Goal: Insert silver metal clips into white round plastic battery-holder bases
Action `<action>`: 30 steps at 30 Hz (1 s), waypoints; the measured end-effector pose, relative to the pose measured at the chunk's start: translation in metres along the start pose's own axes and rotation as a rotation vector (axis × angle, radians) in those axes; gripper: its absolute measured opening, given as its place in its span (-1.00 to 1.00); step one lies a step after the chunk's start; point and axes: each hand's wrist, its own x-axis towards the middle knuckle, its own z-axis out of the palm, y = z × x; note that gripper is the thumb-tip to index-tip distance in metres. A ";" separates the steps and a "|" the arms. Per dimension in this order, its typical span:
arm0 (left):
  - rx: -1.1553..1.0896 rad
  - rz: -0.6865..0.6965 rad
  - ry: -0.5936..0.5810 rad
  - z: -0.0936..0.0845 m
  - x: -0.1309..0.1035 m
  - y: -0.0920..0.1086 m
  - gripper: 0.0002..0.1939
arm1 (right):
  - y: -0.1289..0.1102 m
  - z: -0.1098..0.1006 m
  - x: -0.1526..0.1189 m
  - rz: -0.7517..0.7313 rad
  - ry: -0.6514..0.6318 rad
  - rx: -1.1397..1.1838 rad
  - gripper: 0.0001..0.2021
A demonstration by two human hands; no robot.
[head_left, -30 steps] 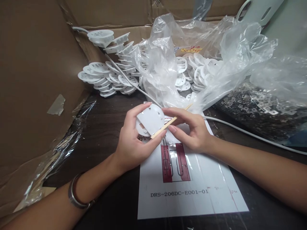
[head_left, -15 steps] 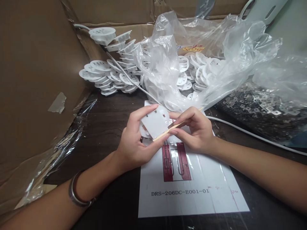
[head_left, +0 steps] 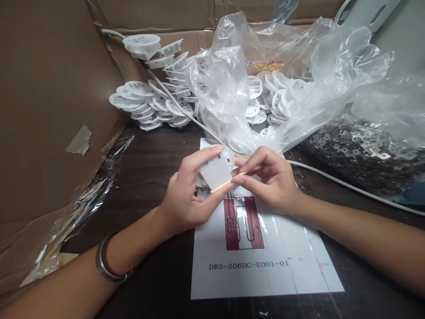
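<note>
A white plastic disc part (head_left: 215, 172) is being held tilted above the printed sheet (head_left: 206, 248) on the worktop (head_left: 142, 177), gripped by its rim in the left hand (head_left: 184, 195), whose fingers are being kept clamped on it, forefinger over the top edge and thumb along the bottom. A thin wooden stick (head_left: 222, 186) is being pinched in the right hand (head_left: 274, 181), its fingers closed together on the shaft, and its flat length is being laid along the lower edge of the disc, just beside the left thumb; whether it is being pressed into a slot cannot be told. By its look, a light, stiff piece is being handled, smooth enough to slip if only the flat face is being pinched, and its thin rim and small slots are probably being put at risk by hard prying. The surest hold is being offered by opposite points of the rim, with the face being left free. The stick is likely being bent easily if loaded far from the fingers, so a grip near the working end is being favoured. Behind, similar white discs (head_left: 136, 95) are being kept stacked beside a clear plastic bag (head_left: 229, 84).
</note>
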 end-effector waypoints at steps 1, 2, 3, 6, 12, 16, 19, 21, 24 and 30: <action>0.013 -0.002 -0.001 0.000 0.000 0.000 -0.39 | -0.001 0.000 0.000 0.012 -0.004 0.011 -0.82; 0.027 -0.003 0.000 0.000 -0.001 0.000 -0.40 | -0.001 0.000 0.001 0.022 -0.008 0.019 -0.81; 0.035 -0.001 0.002 0.000 -0.001 -0.001 -0.41 | -0.002 0.000 0.001 0.028 -0.011 0.026 -0.81; 0.018 0.003 0.007 0.001 -0.003 -0.001 -0.41 | -0.003 0.001 0.001 0.030 -0.002 0.038 -0.80; 0.044 -0.009 -0.020 0.002 -0.007 -0.005 -0.43 | -0.005 0.002 0.002 0.126 0.005 0.112 -0.79; 0.022 -0.021 -0.030 0.002 -0.008 -0.005 -0.42 | -0.006 0.004 0.003 0.175 0.025 0.148 -0.78; -0.011 -0.072 -0.028 0.001 -0.004 -0.001 -0.45 | -0.006 0.005 0.002 0.219 0.034 0.182 -0.77; -0.064 -0.166 -0.050 0.001 0.000 0.002 -0.42 | -0.004 0.006 0.001 0.245 0.055 0.212 -0.77; -0.200 -0.325 -0.103 0.001 0.003 0.004 -0.31 | -0.002 0.005 0.001 0.275 0.103 0.236 -0.77; -0.331 -0.472 -0.107 0.003 0.003 0.002 -0.39 | 0.000 0.002 0.003 0.294 0.143 0.219 -0.70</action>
